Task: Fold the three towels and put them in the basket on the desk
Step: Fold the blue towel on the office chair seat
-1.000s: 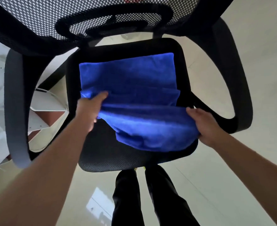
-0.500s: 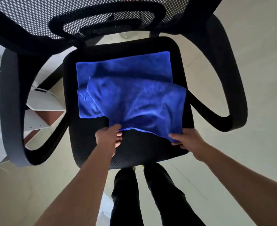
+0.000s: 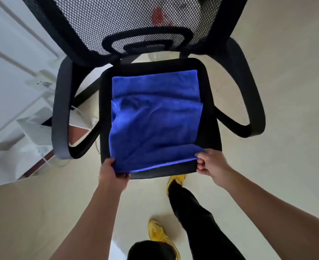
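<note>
A blue towel [image 3: 155, 126] is spread over the black mesh seat of an office chair [image 3: 211, 132]. Under its far part lies another blue towel [image 3: 155, 85], flat near the chair's back. My left hand [image 3: 111, 171] grips the top towel's near left corner at the seat's front edge. My right hand [image 3: 211, 164] pinches the near right corner, fingers curled round the hem. The near edge is stretched between both hands. No basket or desk is in view.
The chair's armrests [image 3: 60, 117] curve out on both sides and its mesh backrest [image 3: 132, 21] rises ahead. White furniture [image 3: 14, 81] stands to the left. My legs in black trousers and yellow shoes [image 3: 156, 231] stand on the pale floor.
Both hands have pulled the top towel's near edge toward me, down to the seat's front edge, spreading it flatter. The view has shifted back and my feet have stepped apart.
</note>
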Motion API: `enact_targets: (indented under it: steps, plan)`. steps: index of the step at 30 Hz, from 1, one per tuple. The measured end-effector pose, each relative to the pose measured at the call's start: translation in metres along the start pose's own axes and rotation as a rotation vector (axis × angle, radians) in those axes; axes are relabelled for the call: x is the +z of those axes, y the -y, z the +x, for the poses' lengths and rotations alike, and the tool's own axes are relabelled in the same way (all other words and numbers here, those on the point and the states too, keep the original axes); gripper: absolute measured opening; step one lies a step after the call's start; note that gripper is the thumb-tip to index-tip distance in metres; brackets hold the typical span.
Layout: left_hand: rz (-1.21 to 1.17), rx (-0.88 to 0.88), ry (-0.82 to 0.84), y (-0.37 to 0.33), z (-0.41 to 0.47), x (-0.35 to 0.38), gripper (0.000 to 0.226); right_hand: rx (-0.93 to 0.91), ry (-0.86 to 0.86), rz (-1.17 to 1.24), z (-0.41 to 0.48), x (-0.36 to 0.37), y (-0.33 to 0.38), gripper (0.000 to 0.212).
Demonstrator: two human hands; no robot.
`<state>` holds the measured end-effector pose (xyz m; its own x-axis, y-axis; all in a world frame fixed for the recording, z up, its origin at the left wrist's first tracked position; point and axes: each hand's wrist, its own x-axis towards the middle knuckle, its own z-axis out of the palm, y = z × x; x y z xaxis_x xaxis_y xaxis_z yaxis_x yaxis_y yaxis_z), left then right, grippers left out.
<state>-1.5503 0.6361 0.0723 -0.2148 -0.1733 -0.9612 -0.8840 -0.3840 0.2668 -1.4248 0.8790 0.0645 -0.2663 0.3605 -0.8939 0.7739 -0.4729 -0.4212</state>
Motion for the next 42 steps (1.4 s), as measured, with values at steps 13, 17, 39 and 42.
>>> enact_targets:
  steps: [13,17,39,42]
  plan:
    - [0.371,0.147,-0.057,0.080,-0.020,-0.177,0.018,0.096,-0.198,-0.036,-0.107,-0.026,-0.197,0.009]
    - [0.403,0.121,-0.037,0.109,-0.028,-0.227,0.017,0.105,-0.214,-0.017,-0.138,-0.033,-0.236,0.008]
    - [0.376,0.336,-0.023,0.117,-0.060,-0.272,0.016,-0.126,-0.319,0.164,-0.173,-0.050,-0.237,0.016]
    - [0.335,0.413,0.069,0.085,-0.067,-0.236,0.012,-0.229,-0.302,0.264,-0.166,-0.046,-0.192,0.025]
